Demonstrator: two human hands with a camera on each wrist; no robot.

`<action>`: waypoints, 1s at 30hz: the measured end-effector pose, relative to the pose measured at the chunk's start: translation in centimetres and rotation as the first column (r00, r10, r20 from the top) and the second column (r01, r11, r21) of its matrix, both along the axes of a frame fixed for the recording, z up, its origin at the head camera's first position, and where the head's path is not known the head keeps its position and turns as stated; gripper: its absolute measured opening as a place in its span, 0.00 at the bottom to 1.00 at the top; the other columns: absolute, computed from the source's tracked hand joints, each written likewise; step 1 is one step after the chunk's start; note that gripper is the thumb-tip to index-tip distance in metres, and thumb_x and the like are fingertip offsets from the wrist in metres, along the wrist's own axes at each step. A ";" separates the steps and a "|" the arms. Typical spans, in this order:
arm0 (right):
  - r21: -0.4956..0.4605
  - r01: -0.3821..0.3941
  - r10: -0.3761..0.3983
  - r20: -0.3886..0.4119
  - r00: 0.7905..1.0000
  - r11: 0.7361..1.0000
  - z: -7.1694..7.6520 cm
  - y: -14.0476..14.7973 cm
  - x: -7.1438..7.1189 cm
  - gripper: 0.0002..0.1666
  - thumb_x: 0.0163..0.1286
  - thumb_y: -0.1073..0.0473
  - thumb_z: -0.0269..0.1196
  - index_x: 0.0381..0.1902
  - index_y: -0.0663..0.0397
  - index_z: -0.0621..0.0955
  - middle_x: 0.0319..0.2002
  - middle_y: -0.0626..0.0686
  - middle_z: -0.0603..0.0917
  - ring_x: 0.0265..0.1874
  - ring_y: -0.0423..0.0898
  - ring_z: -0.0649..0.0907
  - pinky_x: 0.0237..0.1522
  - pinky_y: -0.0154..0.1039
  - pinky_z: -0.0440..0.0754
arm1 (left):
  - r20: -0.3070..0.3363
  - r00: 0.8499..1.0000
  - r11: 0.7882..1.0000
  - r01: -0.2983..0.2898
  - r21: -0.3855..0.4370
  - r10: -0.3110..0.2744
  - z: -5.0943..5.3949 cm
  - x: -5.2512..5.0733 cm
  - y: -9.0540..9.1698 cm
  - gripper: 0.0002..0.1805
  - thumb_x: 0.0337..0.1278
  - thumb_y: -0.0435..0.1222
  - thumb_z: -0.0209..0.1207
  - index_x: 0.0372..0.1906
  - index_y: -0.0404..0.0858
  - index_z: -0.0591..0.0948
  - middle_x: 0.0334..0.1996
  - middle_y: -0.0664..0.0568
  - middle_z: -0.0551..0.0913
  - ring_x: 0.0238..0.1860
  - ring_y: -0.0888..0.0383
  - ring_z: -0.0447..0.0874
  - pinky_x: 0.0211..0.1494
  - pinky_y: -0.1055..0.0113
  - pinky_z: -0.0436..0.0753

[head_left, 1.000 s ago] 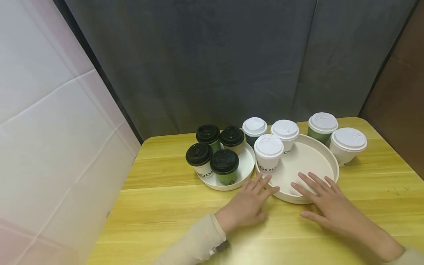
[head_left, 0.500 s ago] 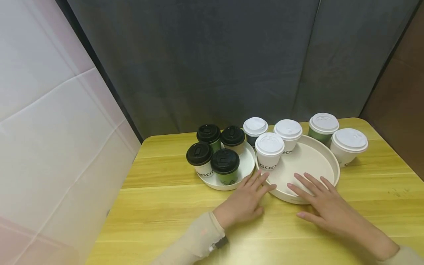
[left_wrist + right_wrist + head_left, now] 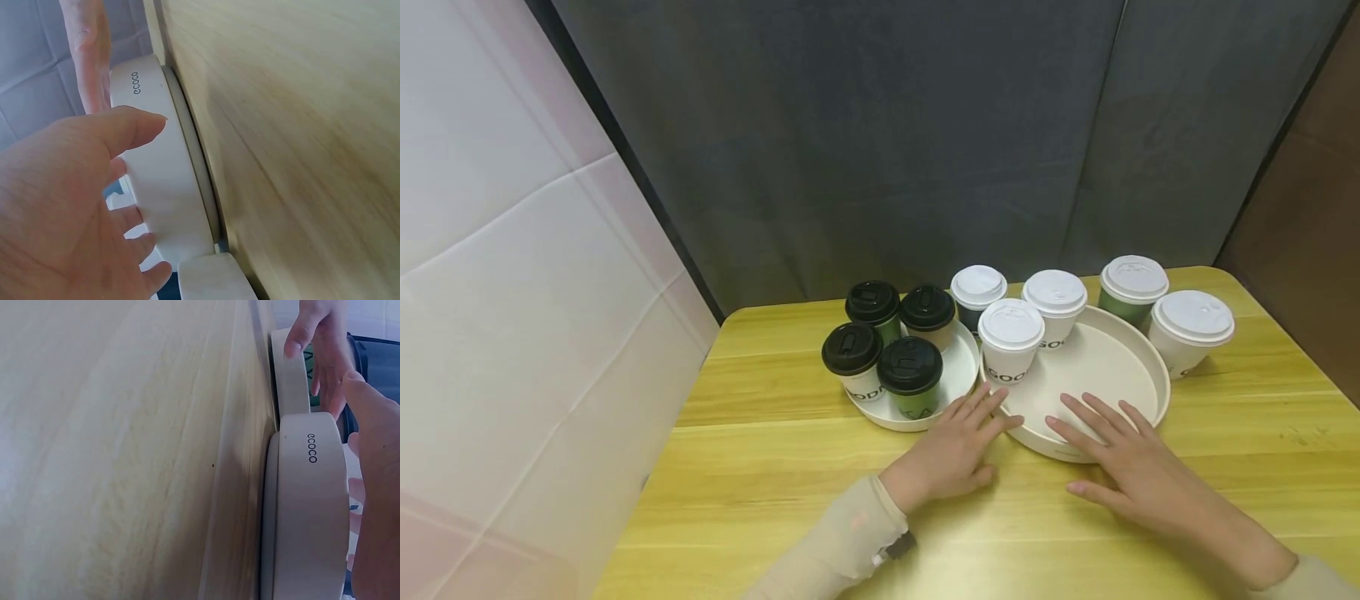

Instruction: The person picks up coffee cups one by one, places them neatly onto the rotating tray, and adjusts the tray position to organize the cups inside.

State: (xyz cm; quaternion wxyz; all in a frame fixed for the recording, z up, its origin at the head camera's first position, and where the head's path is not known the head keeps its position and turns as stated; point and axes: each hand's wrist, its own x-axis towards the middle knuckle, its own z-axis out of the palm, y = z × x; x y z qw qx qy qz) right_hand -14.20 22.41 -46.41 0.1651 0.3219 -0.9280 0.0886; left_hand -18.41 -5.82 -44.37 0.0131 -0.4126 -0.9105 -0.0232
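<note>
A cream round tray [image 3: 1108,362] with a low wall stands on a thinner base, visible in the wrist views. On its left part stand two paper cups with white lids, a front white-lidded cup [image 3: 1009,342] and a rear white-lidded cup [image 3: 1056,304]. My left hand [image 3: 951,458] has its fingers spread at the tray's front-left rim, close to the smaller white plate [image 3: 958,375]. Over the tray's front rim, my right hand [image 3: 1138,475] reaches with straight, spread fingers. Neither hand grips anything; exact fingertip contact with the tray is unclear.
Several black-lidded cups [image 3: 910,375] crowd the smaller plate. A dark white-lidded cup [image 3: 977,296] stands behind, between plate and tray. Right of the tray are a green cup [image 3: 1131,292] and a white cup [image 3: 1191,329]. A dark grey partition [image 3: 865,150] borders the wooden table [image 3: 760,483].
Both hands have shifted slightly left. On the tray, the rear cup has moved a little right and the front cup slightly back, consistent with a small clockwise turn.
</note>
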 end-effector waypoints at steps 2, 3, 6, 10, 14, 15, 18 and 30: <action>-0.001 -0.005 0.005 0.001 1.000 1.000 0.1 -0.1 0.0 0.47 0.60 0.35 0.65 0.75 0.34 0.64 0.75 0.51 0.65 0.77 0.49 0.57 0.79 0.34 0.26 | -0.001 1.000 1.000 -0.001 0.001 0.001 0.1 0.1 0.0 0.37 0.61 0.50 0.60 0.74 0.53 0.63 0.80 0.47 0.52 0.81 0.45 0.48 0.79 0.51 0.61; -0.002 -0.006 0.006 0.002 1.000 1.000 0.1 -0.2 -0.1 0.47 0.60 0.35 0.65 0.75 0.34 0.63 0.75 0.51 0.65 0.77 0.50 0.58 0.79 0.34 0.26 | -0.001 1.000 1.000 -0.001 0.001 0.001 0.1 0.1 0.0 0.37 0.61 0.51 0.60 0.74 0.53 0.63 0.80 0.46 0.52 0.81 0.45 0.48 0.79 0.52 0.61; -0.008 -0.011 0.011 0.007 1.000 1.000 0.5 -0.4 -0.4 0.47 0.61 0.35 0.65 0.76 0.35 0.63 0.75 0.52 0.66 0.75 0.51 0.60 0.78 0.33 0.27 | -0.001 1.000 1.000 0.000 0.002 0.000 0.2 0.2 0.1 0.38 0.61 0.51 0.60 0.74 0.52 0.62 0.80 0.45 0.52 0.81 0.44 0.48 0.80 0.52 0.61; -0.029 -0.021 0.021 0.005 1.000 0.999 1.5 -0.7 -1.0 0.47 0.61 0.38 0.66 0.76 0.36 0.63 0.73 0.52 0.68 0.71 0.52 0.65 0.80 0.42 0.41 | 0.021 1.000 1.000 0.010 0.011 -0.010 0.3 0.4 0.0 0.40 0.61 0.52 0.59 0.75 0.49 0.60 0.80 0.44 0.50 0.81 0.44 0.48 0.81 0.53 0.57; -0.063 -0.040 0.039 -0.026 0.999 0.997 3.4 -1.2 -2.0 0.46 0.60 0.41 0.67 0.75 0.38 0.65 0.70 0.52 0.72 0.67 0.51 0.71 0.69 0.56 0.61 | 0.014 1.000 0.999 0.008 0.039 -0.009 0.8 0.6 0.0 0.43 0.61 0.53 0.59 0.77 0.45 0.57 0.80 0.44 0.50 0.80 0.44 0.49 0.81 0.52 0.58; -0.072 -0.043 0.040 -0.032 0.999 0.996 3.9 -1.3 -2.2 0.46 0.60 0.42 0.67 0.75 0.39 0.65 0.69 0.52 0.72 0.66 0.50 0.72 0.67 0.57 0.63 | 0.005 1.000 0.999 0.006 0.048 -0.007 1.1 0.6 0.0 0.43 0.61 0.53 0.59 0.77 0.44 0.57 0.80 0.44 0.50 0.80 0.44 0.50 0.81 0.52 0.59; -0.106 -0.049 0.046 -0.031 0.998 0.993 5.6 -1.8 -3.1 0.44 0.60 0.44 0.68 0.73 0.41 0.68 0.68 0.52 0.74 0.64 0.52 0.74 0.65 0.59 0.65 | -0.024 1.000 0.996 0.004 0.090 -0.001 2.2 0.8 0.0 0.43 0.61 0.53 0.59 0.76 0.42 0.58 0.79 0.44 0.53 0.79 0.45 0.53 0.80 0.53 0.61; -0.184 0.007 -0.005 0.014 1.000 0.983 11.7 -4.4 -8.3 0.36 0.61 0.50 0.70 0.66 0.51 0.75 0.62 0.58 0.80 0.61 0.60 0.78 0.62 0.61 0.74 | 0.136 0.981 0.894 -0.184 0.409 0.140 7.4 0.8 0.3 0.39 0.65 0.47 0.58 0.75 0.37 0.58 0.77 0.44 0.58 0.78 0.49 0.56 0.81 0.51 0.58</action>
